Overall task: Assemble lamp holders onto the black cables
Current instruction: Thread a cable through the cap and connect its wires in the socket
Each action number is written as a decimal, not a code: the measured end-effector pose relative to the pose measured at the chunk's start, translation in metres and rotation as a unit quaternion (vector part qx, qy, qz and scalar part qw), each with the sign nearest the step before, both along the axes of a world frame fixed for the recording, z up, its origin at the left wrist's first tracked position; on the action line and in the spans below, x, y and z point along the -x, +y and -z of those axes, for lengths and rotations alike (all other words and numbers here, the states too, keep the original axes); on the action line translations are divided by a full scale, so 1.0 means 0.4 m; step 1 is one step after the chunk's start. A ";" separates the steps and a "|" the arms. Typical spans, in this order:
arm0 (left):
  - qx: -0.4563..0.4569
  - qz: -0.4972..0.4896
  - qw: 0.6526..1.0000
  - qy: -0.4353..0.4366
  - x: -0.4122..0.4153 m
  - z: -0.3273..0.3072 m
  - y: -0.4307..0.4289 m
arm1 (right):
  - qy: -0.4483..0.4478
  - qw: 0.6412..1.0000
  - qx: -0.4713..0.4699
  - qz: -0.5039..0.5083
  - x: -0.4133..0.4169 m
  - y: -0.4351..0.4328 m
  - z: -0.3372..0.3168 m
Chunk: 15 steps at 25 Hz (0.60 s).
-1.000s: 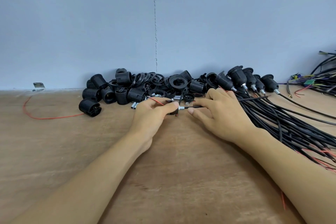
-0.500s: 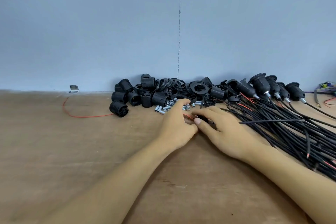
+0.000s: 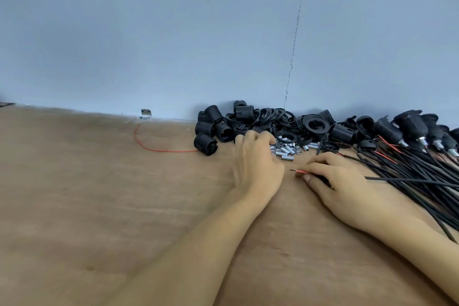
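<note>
A heap of black lamp holder parts lies against the blue wall. Small silver metal tubes are scattered in front of it. My left hand reaches into the heap's near edge, fingers curled over the parts; what they touch is hidden. My right hand pinches a black cable near its end, where red wire tips stick out to the left. A big bundle of black cables fans out to the right, and several of them carry fitted holders.
The wooden table spreads left and toward me. A loose red wire curves on it left of the heap. A small metal bracket sits at the wall's foot.
The view has swung left. My left hand let go of the cable end and moved up to the heap. My right hand keeps the cable, its bare red tips now showing.
</note>
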State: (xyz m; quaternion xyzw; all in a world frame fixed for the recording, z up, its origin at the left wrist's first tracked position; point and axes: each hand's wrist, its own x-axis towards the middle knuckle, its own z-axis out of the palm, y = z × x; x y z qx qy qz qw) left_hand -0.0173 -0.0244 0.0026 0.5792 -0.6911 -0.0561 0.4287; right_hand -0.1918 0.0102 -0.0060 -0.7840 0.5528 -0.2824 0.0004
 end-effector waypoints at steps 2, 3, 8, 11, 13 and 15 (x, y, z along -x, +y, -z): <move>0.054 -0.086 0.994 -0.045 -0.032 -0.020 -0.015 | -0.011 1.000 -0.007 0.004 0.010 0.001 -0.002; 0.040 -0.119 0.990 -0.071 -0.047 -0.029 -0.025 | -0.011 1.000 -0.008 0.004 0.012 0.002 -0.002; -0.156 -0.180 0.963 -0.123 -0.093 -0.027 -0.063 | -0.051 0.998 -0.031 -0.004 0.017 0.006 -0.016; -0.121 -0.195 0.959 -0.168 -0.108 -0.012 -0.070 | -0.146 0.987 -0.070 -0.017 0.028 0.007 -0.030; -0.096 -0.199 0.961 -0.167 -0.115 -0.015 -0.074 | -0.174 0.980 -0.092 -0.031 0.030 0.012 -0.034; -0.093 -0.194 0.964 -0.153 -0.118 -0.024 -0.066 | -0.178 0.979 -0.097 -0.021 0.034 0.012 -0.031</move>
